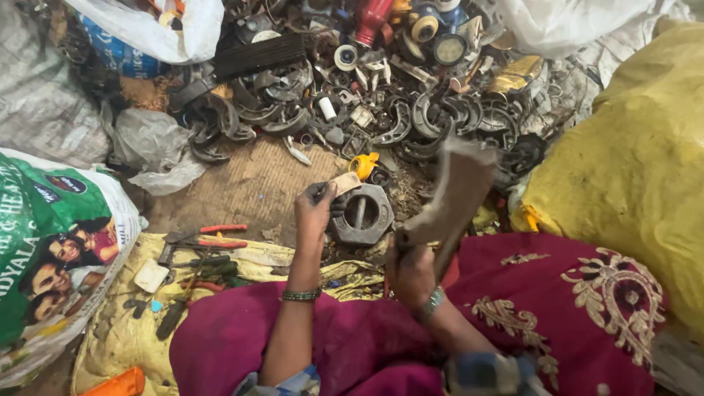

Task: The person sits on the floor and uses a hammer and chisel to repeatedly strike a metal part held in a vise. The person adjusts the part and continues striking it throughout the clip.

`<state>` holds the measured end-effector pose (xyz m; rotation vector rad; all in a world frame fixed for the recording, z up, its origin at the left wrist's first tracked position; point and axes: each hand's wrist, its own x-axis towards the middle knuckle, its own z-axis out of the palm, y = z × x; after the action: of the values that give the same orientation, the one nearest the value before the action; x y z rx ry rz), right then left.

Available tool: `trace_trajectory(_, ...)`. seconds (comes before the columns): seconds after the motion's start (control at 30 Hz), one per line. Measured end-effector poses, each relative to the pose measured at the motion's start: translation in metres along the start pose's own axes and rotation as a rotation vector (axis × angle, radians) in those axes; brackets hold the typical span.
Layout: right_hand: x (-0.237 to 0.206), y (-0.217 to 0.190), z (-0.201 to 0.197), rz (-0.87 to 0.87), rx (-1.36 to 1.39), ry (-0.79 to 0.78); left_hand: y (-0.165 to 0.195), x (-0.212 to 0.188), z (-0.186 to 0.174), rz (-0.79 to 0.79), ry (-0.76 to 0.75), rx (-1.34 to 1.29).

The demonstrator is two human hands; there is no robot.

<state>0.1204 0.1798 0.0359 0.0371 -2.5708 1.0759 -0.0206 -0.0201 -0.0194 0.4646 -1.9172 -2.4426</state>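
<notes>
One person sits on the floor in a magenta garment (352, 337) with gold embroidery, working with two bare hands. The left hand (315, 209) is raised above one grey hexagonal metal part (361, 214) that has a round central opening; the fingers are pinched together on one small dark piece with a tan scrap (343, 183) at its top, held just above the hexagonal part's upper left edge. The right hand (411, 268) is closed around the lower end of one flat, broad, brown tool (451, 198), whose wide end points up and away, blurred, over the right side of the hexagonal part. Each wrist carries one bangle: green on the left, pale blue-green on the right. The hexagonal part rests on the woven mat (249, 187), directly in front of the knees, between the two hands. One yellow plastic piece (364, 164) lies just beyond it. Farther back spreads one heap of dark curved metal and rubber scrap (381, 110), too many pieces to count. To the left, on a yellow cloth (125, 330), lie two red-handled pliers (216, 236) and several dark hand tools; the exact number cannot be told. One printed green sack (51, 242) stands at far left, one yellow sack (638, 169) at right, and two white sacks at the top edge.
</notes>
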Motion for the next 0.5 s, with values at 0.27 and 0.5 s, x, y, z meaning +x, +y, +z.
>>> trace_trajectory(0.27, 0.016, -0.008, -0.007, 0.111, -0.131, -0.45, 0.007, 0.001, -0.001, 0.159, 0.079, 0.296)
trace_trajectory(0.5, 0.021, -0.032, -0.018, -0.191, 0.085, 0.166, 0.001, -0.005, 0.008, -0.068, 0.016, 0.001)
